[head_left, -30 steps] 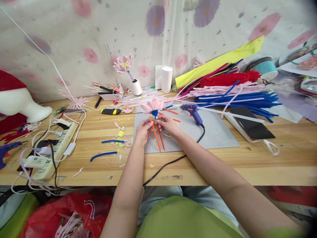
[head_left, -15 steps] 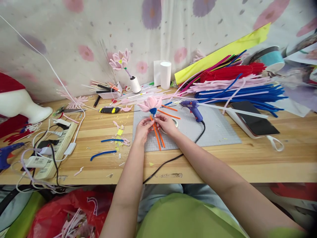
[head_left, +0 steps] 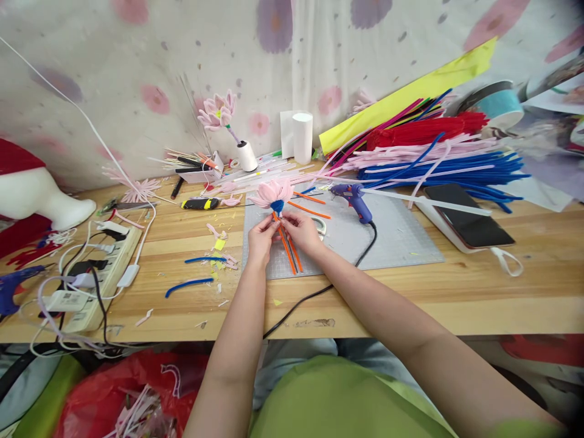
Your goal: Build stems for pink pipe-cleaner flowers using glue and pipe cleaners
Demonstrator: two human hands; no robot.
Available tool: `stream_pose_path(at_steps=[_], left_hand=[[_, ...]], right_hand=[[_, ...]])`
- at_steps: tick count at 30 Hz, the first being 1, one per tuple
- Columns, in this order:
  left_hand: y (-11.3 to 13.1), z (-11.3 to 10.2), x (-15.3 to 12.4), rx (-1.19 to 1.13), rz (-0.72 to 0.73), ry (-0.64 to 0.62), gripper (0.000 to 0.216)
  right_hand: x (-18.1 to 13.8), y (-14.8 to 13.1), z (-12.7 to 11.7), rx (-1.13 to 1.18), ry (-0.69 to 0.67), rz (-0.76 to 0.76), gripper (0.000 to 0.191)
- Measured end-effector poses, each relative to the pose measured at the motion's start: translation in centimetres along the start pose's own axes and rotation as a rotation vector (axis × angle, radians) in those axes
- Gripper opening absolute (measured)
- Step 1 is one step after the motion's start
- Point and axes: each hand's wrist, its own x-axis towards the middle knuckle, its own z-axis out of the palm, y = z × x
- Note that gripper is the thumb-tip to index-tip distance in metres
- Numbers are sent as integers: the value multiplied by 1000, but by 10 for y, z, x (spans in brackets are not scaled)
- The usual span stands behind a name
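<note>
A pink pipe-cleaner flower (head_left: 272, 193) with a blue base stands over the grey cutting mat (head_left: 401, 237). Orange pipe-cleaner stems (head_left: 289, 250) run down from its base toward me. My left hand (head_left: 260, 238) pinches the stems just under the blue base from the left. My right hand (head_left: 302, 232) pinches them from the right, fingers curled. Both hands hover just above the mat. A blue hot glue gun (head_left: 354, 201) lies on the mat to the right of my hands, and its black cord (head_left: 314, 295) trails off the table's front edge.
Loose orange pieces (head_left: 310, 210) lie behind my hands. Piles of pink, red and blue pipe cleaners (head_left: 438, 164) fill the back right beside a phone (head_left: 469, 222). A power strip (head_left: 98, 267) with tangled cables sits left. Blue offcuts (head_left: 188, 285) and scraps lie on the wooden table (head_left: 502, 304).
The flower and both hands sit slightly farther left and up in view, mostly from the head turning. The grip on the stems looks unchanged.
</note>
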Motion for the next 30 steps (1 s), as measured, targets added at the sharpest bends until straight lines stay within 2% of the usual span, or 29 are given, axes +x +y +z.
stream_pose_path(at_steps=[5, 30], left_hand=[[-2, 3, -2, 23, 3, -11, 31], [0, 2, -2, 50, -40, -31, 27]], right_hand=[[-1, -1, 0, -161, 79, -96, 24], [-3, 0, 2, -229, 80, -190, 24]])
